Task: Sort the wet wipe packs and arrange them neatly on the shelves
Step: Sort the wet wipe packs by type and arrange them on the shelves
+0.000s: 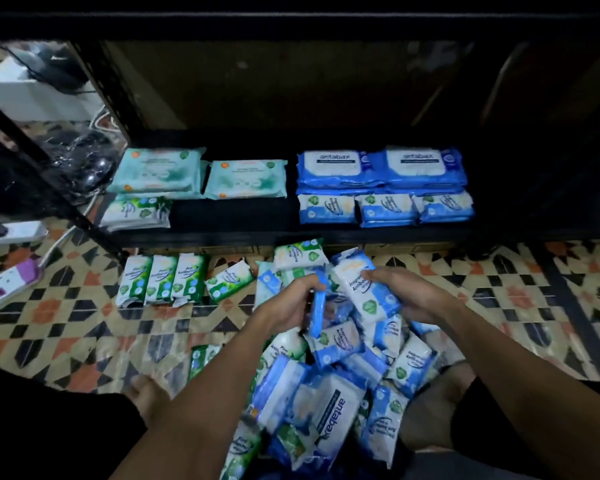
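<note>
A heap of blue and green wet wipe packs lies on the tiled floor between my knees. My left hand grips a blue pack held on edge. My right hand holds a small blue-and-white pack over the heap. On the black shelf lie two teal packs, a green stack, two stacks of large blue packs and three small blue packs. Three green packs stand in a row on the floor, with a fourth tilted beside them.
The shelf's black frame slants down at the left, with dark bags and cables behind it. A white power strip and a white-and-purple box lie on the floor at the left. Patterned tiles stretch to the right.
</note>
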